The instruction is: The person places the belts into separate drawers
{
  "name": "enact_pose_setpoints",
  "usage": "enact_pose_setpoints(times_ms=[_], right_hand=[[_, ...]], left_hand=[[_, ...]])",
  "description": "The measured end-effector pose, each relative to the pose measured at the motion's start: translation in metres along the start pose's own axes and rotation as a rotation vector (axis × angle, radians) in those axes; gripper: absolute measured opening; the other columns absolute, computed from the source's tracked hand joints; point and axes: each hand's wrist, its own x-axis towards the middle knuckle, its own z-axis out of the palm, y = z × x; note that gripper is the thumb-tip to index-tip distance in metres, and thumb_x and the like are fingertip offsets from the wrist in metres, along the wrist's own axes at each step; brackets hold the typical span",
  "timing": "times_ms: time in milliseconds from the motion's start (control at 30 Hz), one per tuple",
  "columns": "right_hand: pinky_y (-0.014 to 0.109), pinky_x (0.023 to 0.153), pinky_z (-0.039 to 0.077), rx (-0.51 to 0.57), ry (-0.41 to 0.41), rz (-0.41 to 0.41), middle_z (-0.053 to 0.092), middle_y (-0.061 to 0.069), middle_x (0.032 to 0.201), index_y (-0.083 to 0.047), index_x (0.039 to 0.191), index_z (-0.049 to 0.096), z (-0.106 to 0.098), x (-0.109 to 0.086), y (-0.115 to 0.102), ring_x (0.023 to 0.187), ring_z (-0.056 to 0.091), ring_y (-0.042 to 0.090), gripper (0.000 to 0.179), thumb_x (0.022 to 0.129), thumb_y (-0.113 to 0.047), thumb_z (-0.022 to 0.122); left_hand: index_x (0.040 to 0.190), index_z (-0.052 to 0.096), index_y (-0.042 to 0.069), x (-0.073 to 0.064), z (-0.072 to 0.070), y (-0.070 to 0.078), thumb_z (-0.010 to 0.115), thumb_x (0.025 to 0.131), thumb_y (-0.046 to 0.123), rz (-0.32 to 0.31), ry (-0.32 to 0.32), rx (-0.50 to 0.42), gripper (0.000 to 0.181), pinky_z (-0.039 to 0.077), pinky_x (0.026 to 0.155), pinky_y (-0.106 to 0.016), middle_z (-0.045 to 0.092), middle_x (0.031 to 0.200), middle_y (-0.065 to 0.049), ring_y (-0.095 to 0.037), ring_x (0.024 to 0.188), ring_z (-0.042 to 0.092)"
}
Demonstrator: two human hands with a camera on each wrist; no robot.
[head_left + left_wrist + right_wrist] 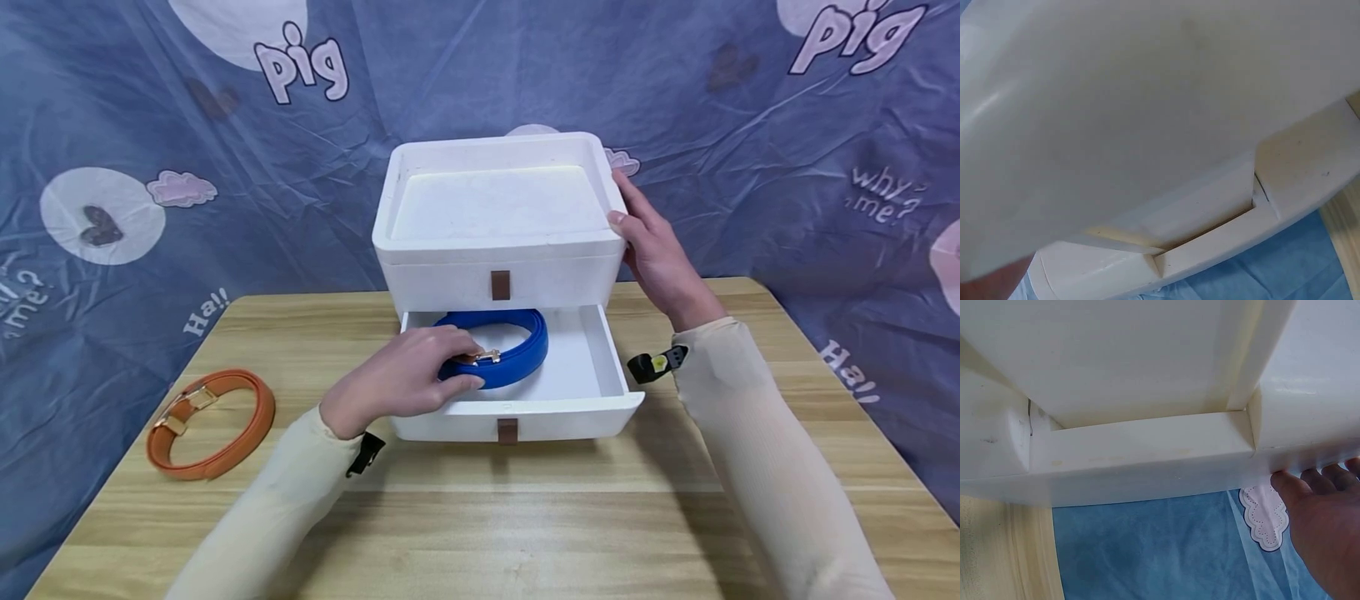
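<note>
- Left hand (412, 371) held the coiled blue belt (525, 358) in a narrow grip beside its gold buckle (487, 357), thumb on the near side and fingers over the band, probably so the loops stayed together.
- Right hand (660, 254) gripped the right rim of the white storage box (442, 279), thumb near the front corner, likely to steady it.
- Blue belt lay beneath the left hand's fingers and to their right, within the lower drawer (577, 350); whether it rested fully on the floor there, I could not tell.
- Lower drawer stood pulled out below and left of the right hand, which left its inside reachable from above.
- 2 brown pull tabs (500, 285) faced the person, right of the left hand, seemingly placed for easy pulling.
- Coiled orange belt (264, 408) lay left of the left hand, well apart, on the wooden tabletop (525, 533).
</note>
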Motion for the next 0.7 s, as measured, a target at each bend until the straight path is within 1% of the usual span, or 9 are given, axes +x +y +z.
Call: enact_pose_setpoints(times_ms=[133, 300, 433, 533, 633, 700], right_hand=[[0.026, 0.094, 0.047, 0.000, 0.003, -0.001, 0.023, 0.006, 0.158, -0.021, 0.158, 0.019, 0.000, 0.000, 0.000, 0.130, 0.038, 0.029, 0.060, 0.104, -0.021, 0.045], [0.026, 0.095, 0.046, 0.008, 0.004, 0.005, 0.023, 0.006, 0.158, -0.021, 0.158, 0.019, 0.001, 0.000, 0.000, 0.131, 0.037, 0.029, 0.060, 0.104, -0.021, 0.045], [0.027, 0.097, 0.045, 0.002, 0.011, 0.013, 0.023, 0.005, 0.159, -0.023, 0.158, 0.019, 0.001, 0.000, 0.000, 0.131, 0.037, 0.029, 0.060, 0.104, -0.022, 0.046], [0.027, 0.097, 0.045, -0.008, 0.011, 0.013, 0.023, 0.005, 0.158, -0.024, 0.158, 0.019, 0.000, 0.000, 0.000, 0.131, 0.037, 0.029, 0.060, 0.104, -0.022, 0.046], [0.027, 0.097, 0.046, -0.009, 0.007, 0.008, 0.023, 0.005, 0.158, -0.024, 0.158, 0.019, 0.000, 0.001, 0.001, 0.132, 0.036, 0.029, 0.060, 0.105, -0.023, 0.046], [0.026, 0.096, 0.046, -0.010, 0.005, 0.004, 0.023, 0.005, 0.158, -0.023, 0.158, 0.019, 0.000, 0.001, 0.001, 0.132, 0.036, 0.030, 0.060, 0.105, -0.023, 0.046]], left_hand=[[0.107, 0.070, 0.006, 0.002, 0.003, -0.001, 0.072, 0.091, 0.027, 0.016, -0.009, -0.012, 0.026, 0.051, 0.070, -0.027, 0.066, 0.098, 0.001, -0.014, 0.085, 0.057], [0.108, 0.071, 0.007, 0.003, 0.006, 0.000, 0.071, 0.092, 0.028, 0.010, -0.040, -0.011, 0.026, 0.049, 0.068, -0.026, 0.064, 0.097, 0.002, -0.013, 0.084, 0.054], [0.107, 0.072, 0.008, 0.006, 0.007, -0.001, 0.073, 0.091, 0.028, 0.010, -0.054, -0.013, 0.026, 0.049, 0.068, -0.026, 0.066, 0.098, 0.003, -0.012, 0.084, 0.055], [0.104, 0.074, 0.009, 0.010, 0.007, 0.000, 0.075, 0.089, 0.027, 0.010, -0.073, -0.027, 0.023, 0.049, 0.066, -0.025, 0.067, 0.092, 0.006, -0.010, 0.079, 0.055], [0.095, 0.074, 0.013, 0.014, 0.006, 0.000, 0.077, 0.087, 0.026, -0.002, -0.110, -0.042, 0.016, 0.045, 0.059, -0.023, 0.062, 0.080, 0.009, -0.007, 0.069, 0.052], [0.089, 0.073, 0.015, 0.017, 0.007, 0.000, 0.078, 0.086, 0.026, -0.011, -0.139, -0.053, 0.013, 0.042, 0.056, -0.023, 0.060, 0.075, 0.011, -0.006, 0.065, 0.049]])
